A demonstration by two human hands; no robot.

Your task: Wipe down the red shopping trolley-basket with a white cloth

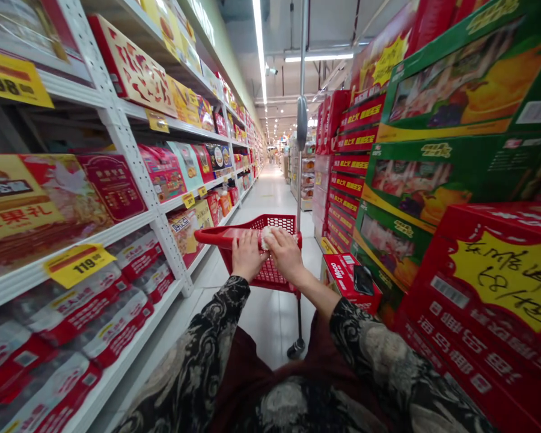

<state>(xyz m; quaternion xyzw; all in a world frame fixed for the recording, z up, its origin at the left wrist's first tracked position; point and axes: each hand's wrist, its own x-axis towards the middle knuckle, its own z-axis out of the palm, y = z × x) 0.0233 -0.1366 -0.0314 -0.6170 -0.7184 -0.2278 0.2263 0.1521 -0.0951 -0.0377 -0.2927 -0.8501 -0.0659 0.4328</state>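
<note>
A red plastic shopping cart (277,278) with a perforated basket stands right in front of me. My left hand (247,257) has its fingers over the near rim of the cart, gripping it. Beside it, my right hand (284,255) presses a crumpled white cloth (265,238) against the same rim, near the right corner. Most of the cloth is hidden under the fingers. A thin metal pole (299,174) rises at the cart's right side, and a dark caster (296,347) shows on the floor below it.
White shelving (117,144) full of gift boxes and packs runs along the left. On the right rise stacks of green cartons (469,168) and red boxes (487,313). A black phone-like object (363,279) lies on a low red box (342,278). The tiled aisle (270,186) stretches ahead.
</note>
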